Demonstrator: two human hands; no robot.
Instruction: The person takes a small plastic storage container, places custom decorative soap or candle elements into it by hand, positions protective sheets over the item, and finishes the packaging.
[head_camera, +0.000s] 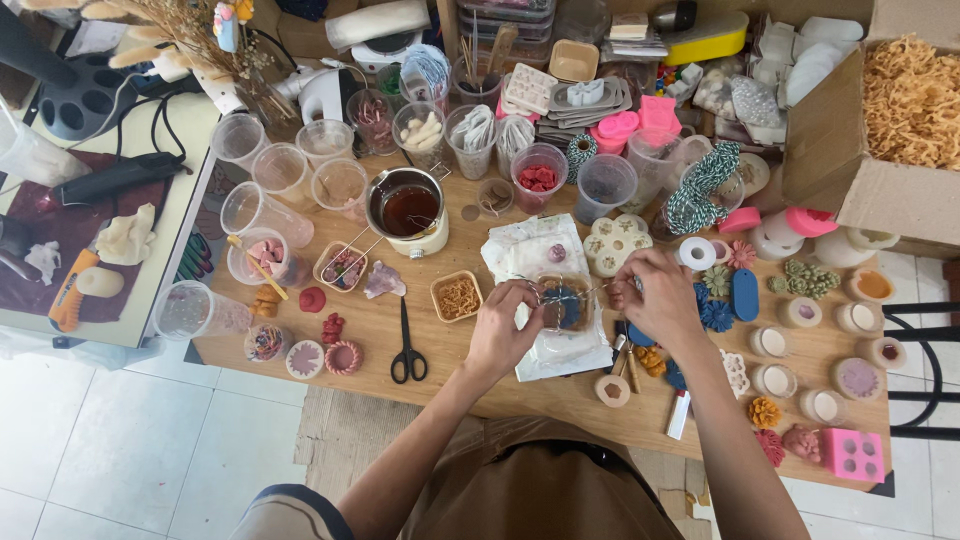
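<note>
Both my hands meet over a clear plastic bag (545, 345) lying on the wooden table (440, 385). My left hand (503, 325) and my right hand (652, 295) each pinch an end of a thin twine (563, 290) stretched between them. Under the twine sits a small round brown cup with a dark blue piece (566, 305) inside. A second wrapped item with a purple centre (556, 254) lies just beyond on the bag.
Black scissors (407, 345) lie left of my left hand. A metal melting pot with dark liquid (407, 208) stands farther back, among several plastic cups. Small candles, flower shapes and a pink mould (853, 453) crowd the right side. A cardboard box of shredded paper (905, 100) stands at the back right.
</note>
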